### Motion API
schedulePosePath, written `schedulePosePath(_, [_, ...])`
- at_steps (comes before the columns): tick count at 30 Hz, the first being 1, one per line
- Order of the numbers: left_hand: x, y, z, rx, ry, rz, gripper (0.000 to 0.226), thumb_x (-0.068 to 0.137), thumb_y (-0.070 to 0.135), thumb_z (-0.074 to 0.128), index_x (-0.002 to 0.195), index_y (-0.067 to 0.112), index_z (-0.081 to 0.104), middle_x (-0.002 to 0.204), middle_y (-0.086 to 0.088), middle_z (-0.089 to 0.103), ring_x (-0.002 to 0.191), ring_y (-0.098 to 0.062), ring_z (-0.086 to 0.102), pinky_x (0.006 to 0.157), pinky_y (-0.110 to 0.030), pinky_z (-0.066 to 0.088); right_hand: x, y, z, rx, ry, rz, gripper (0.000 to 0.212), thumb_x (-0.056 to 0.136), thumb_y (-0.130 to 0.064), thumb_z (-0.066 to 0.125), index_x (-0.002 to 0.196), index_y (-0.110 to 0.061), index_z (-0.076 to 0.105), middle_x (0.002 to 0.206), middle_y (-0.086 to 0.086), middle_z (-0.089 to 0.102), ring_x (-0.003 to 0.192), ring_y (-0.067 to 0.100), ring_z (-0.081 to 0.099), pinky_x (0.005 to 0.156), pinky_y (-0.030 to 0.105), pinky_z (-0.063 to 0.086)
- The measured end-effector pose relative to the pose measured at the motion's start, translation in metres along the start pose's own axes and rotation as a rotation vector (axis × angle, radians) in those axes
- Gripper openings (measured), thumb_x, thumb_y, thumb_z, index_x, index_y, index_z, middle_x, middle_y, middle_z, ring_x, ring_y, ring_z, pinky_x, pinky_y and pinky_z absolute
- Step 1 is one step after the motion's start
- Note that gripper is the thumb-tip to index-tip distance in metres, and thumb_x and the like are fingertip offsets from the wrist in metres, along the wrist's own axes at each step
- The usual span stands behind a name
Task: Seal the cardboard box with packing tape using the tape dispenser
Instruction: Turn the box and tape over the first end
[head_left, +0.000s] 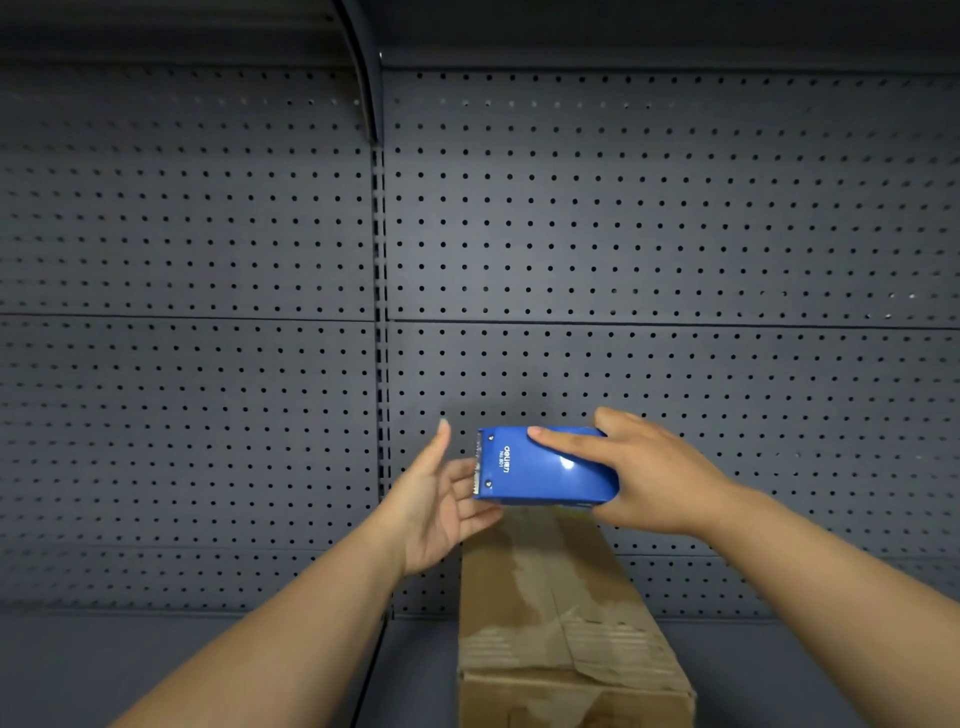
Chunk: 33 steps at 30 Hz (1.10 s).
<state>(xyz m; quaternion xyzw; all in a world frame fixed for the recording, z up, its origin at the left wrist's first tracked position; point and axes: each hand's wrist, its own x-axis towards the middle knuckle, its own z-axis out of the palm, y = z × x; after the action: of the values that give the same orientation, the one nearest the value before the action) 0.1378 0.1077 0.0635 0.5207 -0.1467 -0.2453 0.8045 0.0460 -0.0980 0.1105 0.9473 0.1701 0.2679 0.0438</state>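
A long, narrow cardboard box (561, 613) lies on the shelf and runs away from me, its top shiny with clear tape. A blue tape dispenser (540, 467) sits over the box's far end, its toothed edge pointing left. My right hand (654, 473) grips the dispenser from the right, fingers across its top. My left hand (441, 499) is held open just left of the dispenser's toothed edge, palm turned toward it, fingers spread; whether it touches the dispenser or the tape is unclear.
A dark grey perforated back panel (675, 234) rises behind the box. A slotted upright (381, 312) splits it into two bays. The grey shelf surface (779, 675) extends to either side of the box.
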Motion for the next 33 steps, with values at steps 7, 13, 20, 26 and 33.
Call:
schedulePosePath(7, [-0.009, 0.004, 0.001, 0.075, 0.025, 0.075, 0.04, 0.082, 0.04, 0.058, 0.109, 0.011, 0.063, 0.101, -0.01, 0.072, 0.093, -0.022, 0.069, 0.081, -0.032, 0.054, 0.0, -0.007, -0.004, -0.059, 0.003, -0.014, 0.081, 0.085, -0.043, 0.056, 0.126, -0.066, -0.01, 0.093, -0.003, 0.033, 0.084, 0.013, 0.031, 0.068, 0.022, 0.027])
schedulePosePath(13, [-0.016, 0.005, 0.002, 0.051, 0.036, 0.062, 0.039, 0.089, 0.042, 0.05, 0.108, 0.011, 0.063, 0.106, -0.013, 0.07, 0.096, -0.023, 0.067, 0.086, -0.033, 0.052, -0.004, -0.011, -0.01, -0.037, -0.006, -0.006, 0.083, 0.083, -0.038, 0.057, 0.123, -0.065, -0.01, 0.092, -0.003, 0.033, 0.084, 0.013, 0.031, 0.06, 0.008, 0.018])
schedulePosePath(20, [-0.024, 0.008, 0.0, 0.044, 0.009, 0.026, 0.023, 0.093, 0.028, 0.05, 0.097, 0.01, 0.063, 0.088, -0.008, 0.071, 0.076, -0.018, 0.068, 0.069, -0.028, 0.057, -0.009, -0.018, -0.013, -0.03, 0.0, -0.02, 0.081, 0.084, -0.038, 0.056, 0.123, -0.064, -0.009, 0.089, -0.003, 0.03, 0.082, 0.013, 0.028, 0.06, 0.009, 0.019])
schedulePosePath(26, [-0.027, 0.005, -0.003, 0.153, 0.06, 0.052, 0.02, 0.093, 0.011, 0.05, 0.103, 0.0, 0.064, 0.09, -0.011, 0.072, 0.082, -0.018, 0.069, 0.076, -0.028, 0.057, -0.012, -0.027, -0.014, -0.048, 0.005, -0.006, 0.08, 0.083, -0.044, 0.059, 0.125, -0.066, -0.006, 0.078, -0.012, 0.024, 0.081, 0.014, 0.031, 0.058, 0.011, 0.018])
schedulePosePath(33, [-0.039, 0.0, -0.001, 0.393, 0.215, 0.164, 0.02, 0.093, 0.012, 0.051, 0.083, 0.006, 0.067, 0.054, 0.003, 0.068, 0.044, -0.002, 0.059, 0.05, -0.015, 0.046, -0.023, -0.035, -0.018, -0.033, 0.0, 0.002, 0.079, 0.081, -0.054, 0.058, 0.119, -0.07, -0.01, 0.079, -0.014, 0.027, 0.078, 0.013, 0.034, 0.055, 0.014, 0.021])
